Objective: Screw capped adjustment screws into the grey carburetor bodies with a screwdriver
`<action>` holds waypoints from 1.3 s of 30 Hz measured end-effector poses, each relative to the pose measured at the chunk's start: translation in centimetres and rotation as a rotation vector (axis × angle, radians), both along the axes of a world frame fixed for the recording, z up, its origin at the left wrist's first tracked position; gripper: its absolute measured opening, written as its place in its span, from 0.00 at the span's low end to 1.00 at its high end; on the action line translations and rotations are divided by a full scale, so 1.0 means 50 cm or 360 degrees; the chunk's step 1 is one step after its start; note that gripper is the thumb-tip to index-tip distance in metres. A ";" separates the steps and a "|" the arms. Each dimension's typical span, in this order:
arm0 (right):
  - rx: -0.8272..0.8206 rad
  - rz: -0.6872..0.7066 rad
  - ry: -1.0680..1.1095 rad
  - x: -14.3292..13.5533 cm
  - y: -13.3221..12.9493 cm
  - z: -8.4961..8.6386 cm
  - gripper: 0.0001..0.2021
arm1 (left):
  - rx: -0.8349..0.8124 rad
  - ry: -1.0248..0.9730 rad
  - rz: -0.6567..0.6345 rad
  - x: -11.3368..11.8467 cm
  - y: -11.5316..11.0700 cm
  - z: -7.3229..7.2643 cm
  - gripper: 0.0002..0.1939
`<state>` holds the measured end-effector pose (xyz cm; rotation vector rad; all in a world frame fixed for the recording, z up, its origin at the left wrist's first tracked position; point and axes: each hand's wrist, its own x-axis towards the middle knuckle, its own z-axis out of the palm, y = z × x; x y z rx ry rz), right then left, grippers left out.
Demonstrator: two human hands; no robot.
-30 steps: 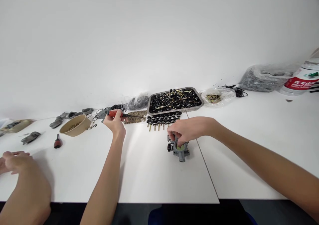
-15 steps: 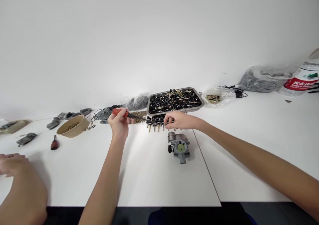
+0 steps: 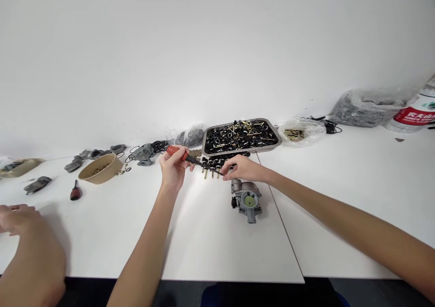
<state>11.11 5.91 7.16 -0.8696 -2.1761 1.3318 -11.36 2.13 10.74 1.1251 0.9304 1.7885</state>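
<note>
My left hand (image 3: 173, 169) is closed around a screwdriver (image 3: 178, 152) with a red and black handle. Its dark shaft points right and slightly down, and the tip meets the fingers of my right hand (image 3: 238, 167). Those fingers are pinched together; anything small between them is too hidden to make out. Just below my right hand a grey carburetor (image 3: 249, 200) rests on the white table. Behind the hands, a row of black parts with brass stems (image 3: 212, 173) lies in front of a metal tray (image 3: 277, 145) heaped with similar black and brass parts.
Left of my arm are a tan bowl (image 3: 117, 166) of small brass pieces, a short red-handled screwdriver (image 3: 75, 191) and grey castings (image 3: 37, 184). Another person's hand (image 3: 18, 218) is at far left. Plastic bags (image 3: 369, 107) and a large bottle (image 3: 413, 114) stand right.
My left hand has shifted right with the screwdriver, bringing its tip to my right hand's fingers. My right hand has come slightly down and nearer the carburetor.
</note>
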 end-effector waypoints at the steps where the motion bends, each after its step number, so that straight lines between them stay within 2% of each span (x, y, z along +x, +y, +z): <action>1: 0.0002 -0.0003 0.0008 0.000 0.000 -0.001 0.12 | 0.0002 -0.0001 0.0001 0.000 0.000 0.000 0.11; 14: 0.0005 -0.0029 -0.0008 0.004 0.000 0.001 0.10 | 0.0004 0.0010 0.0018 -0.002 -0.001 0.000 0.12; 19: 0.0081 -0.0020 -0.0085 0.004 -0.001 0.003 0.09 | 0.0060 0.0015 0.0028 -0.005 0.000 0.001 0.11; 32: 0.0113 -0.0046 -0.0116 0.003 -0.005 0.010 0.08 | 0.0013 0.0009 -0.0029 0.000 0.001 -0.003 0.11; 39: 0.0152 -0.0084 -0.0109 0.004 -0.011 0.017 0.04 | 0.0003 0.0023 -0.0087 0.002 0.000 -0.008 0.11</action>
